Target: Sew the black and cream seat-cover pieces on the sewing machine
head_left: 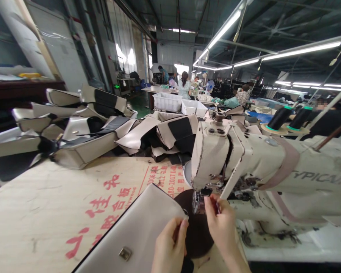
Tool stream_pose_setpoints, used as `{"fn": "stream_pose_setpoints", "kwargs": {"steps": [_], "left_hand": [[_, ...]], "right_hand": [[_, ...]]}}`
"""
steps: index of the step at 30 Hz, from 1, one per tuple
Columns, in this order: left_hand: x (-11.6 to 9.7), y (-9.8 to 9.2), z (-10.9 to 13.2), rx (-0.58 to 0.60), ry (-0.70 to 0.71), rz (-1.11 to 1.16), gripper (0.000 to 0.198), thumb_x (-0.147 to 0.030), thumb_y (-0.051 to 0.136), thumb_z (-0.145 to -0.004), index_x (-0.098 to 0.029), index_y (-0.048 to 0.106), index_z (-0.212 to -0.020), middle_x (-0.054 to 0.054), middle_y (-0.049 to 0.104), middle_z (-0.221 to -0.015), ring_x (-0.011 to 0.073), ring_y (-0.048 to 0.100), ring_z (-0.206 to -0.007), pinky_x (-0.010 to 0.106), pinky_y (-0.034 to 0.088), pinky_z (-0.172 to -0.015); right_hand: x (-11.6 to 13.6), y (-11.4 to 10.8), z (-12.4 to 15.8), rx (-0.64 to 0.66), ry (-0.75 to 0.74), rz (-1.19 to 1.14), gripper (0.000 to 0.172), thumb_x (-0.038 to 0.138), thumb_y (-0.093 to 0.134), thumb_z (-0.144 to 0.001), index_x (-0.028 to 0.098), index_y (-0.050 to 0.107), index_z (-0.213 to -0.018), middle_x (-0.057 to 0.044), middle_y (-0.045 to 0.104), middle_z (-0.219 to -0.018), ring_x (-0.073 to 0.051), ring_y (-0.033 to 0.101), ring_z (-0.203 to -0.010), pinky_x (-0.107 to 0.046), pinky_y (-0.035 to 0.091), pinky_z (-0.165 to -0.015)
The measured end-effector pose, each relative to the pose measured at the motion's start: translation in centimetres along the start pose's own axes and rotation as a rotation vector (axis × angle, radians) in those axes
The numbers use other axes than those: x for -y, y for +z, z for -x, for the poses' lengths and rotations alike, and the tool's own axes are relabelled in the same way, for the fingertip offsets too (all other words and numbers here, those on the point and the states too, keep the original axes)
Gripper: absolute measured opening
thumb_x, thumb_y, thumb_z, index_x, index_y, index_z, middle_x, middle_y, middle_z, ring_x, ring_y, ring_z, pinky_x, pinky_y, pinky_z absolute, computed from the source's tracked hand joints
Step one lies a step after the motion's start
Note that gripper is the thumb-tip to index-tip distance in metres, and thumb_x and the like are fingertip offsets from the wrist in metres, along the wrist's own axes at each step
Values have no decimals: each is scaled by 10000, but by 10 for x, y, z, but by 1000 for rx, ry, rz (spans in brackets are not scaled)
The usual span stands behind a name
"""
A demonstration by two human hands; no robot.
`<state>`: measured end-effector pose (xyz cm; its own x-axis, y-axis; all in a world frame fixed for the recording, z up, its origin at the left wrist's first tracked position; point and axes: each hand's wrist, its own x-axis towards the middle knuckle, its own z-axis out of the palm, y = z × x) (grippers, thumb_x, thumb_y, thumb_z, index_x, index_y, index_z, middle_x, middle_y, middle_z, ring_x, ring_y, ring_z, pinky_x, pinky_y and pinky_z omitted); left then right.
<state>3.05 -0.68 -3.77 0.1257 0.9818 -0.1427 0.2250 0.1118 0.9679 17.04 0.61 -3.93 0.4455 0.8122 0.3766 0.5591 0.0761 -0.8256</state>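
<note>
- Cream panel (139,227), head view: lies flat on the plywood table (45,212) at the lower middle of the frame. Its far corner reaches the foot of the sewing machine (272,167).
- A small metal clasp (125,253) sits on the panel's near part.
- A dark brown piece (197,231) lies just beside the panel's right edge, under the machine head and between the two hands. Whether it is joined to the panel cannot be told.
- Left hand (170,246): thumb and fingers are pinched together on the panel's right corner, where cream meets dark brown.
- Right hand (221,223): raised to the presser foot (199,201), with its fingertips (209,201) close together at the metal. Whether they grip anything cannot be told, as the spot is too small and shaded.
- The hands are near each other but not touching.
- Machine: cream body with worn paint. Two dark thread spools (278,118) stand behind its arm.
- Table: red printed characters run across the board to the left of the panel.
- Behind the table: a pile of cream-and-black cut pieces (88,125) spreads from the left side to the machine head.
- Further back: white crates (167,101) sit on another bench, with other people (184,85) at work well apart from this station.
</note>
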Motion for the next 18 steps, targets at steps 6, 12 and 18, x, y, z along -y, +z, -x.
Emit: {"fn": "stream_pose_setpoints", "kwargs": {"steps": [6, 12, 18], "left_hand": [[6, 8, 4, 65, -48, 31, 418, -543, 419, -824, -152, 566, -848, -40, 440, -544, 101, 403, -398, 209, 285, -383], [14, 15, 4, 55, -26, 11, 432, -564, 456, -789, -160, 607, -785, -19, 472, -492, 104, 384, -376, 198, 281, -351], [15, 19, 4, 9, 24, 4, 405, -538, 466, -781, -164, 620, -759, -6, 491, -491, 109, 395, -380, 199, 271, -341]], "right_hand": [[-4, 3, -2, -19, -53, 117, 300, 416, 456, -844, 170, 578, -724, -41, 575, -578, -161, 536, -564, -281, 388, -575], [-8, 4, -1, -55, -137, 191, 289, 412, 473, -848, 176, 556, -702, -40, 594, -589, -156, 556, -565, -269, 392, -566], [-2, 6, -2, -73, -267, 304, 295, 368, 450, -872, 179, 527, -660, -32, 552, -552, -152, 540, -536, -272, 382, -551]]}}
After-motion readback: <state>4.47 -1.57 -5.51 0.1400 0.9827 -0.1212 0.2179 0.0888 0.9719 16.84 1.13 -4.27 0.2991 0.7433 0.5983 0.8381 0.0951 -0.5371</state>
